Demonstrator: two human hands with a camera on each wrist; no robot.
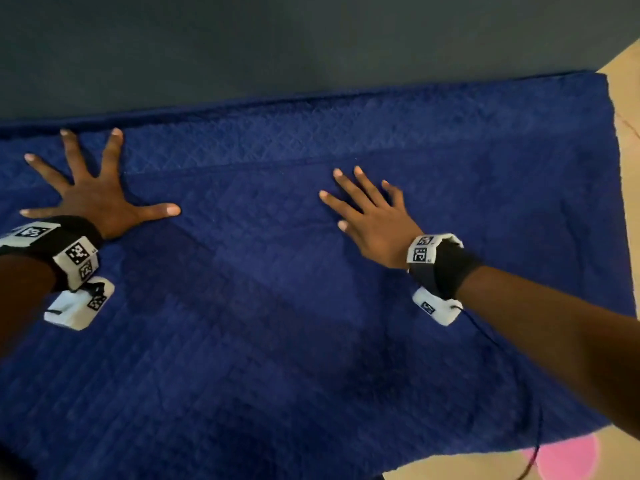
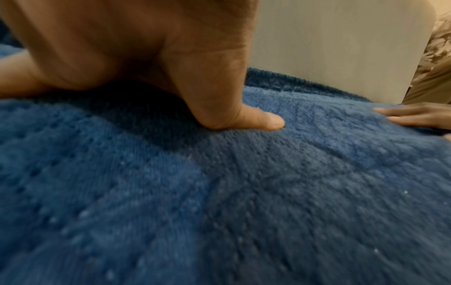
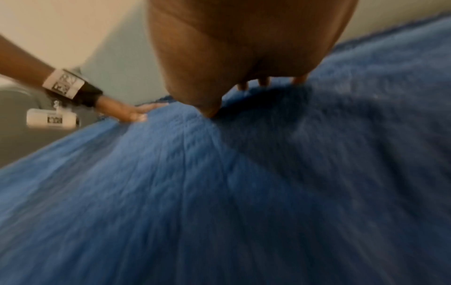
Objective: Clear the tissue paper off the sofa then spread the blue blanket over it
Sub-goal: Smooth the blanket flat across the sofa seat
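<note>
the left hand lies flat on the blue blanket with all five fingers splayed wide, gripping nothing; its fingertips reach almost to the blanket's far edge, at the left of the scene. the right hand also rests palm down, fingers straight and a little apart, holding nothing, well apart from the left one and nearer the middle. in the left wrist view the thumb presses into the fleecy pile.

the blanket already covers the sofa seat, its far edge running along the base of the grey backrest, its right edge hanging close to the tan floor. no tissue paper shows anywhere. a faint straight crease runs across between the hands.

judging from this, only smoothing is left. the risk is that flat palms sliding over soft fleece drag the whole cloth rather than the wrinkle, pulling the far edge off the backrest line or bunching a new fold. a cable trailing from the right wrist could snag the near edge.
</note>
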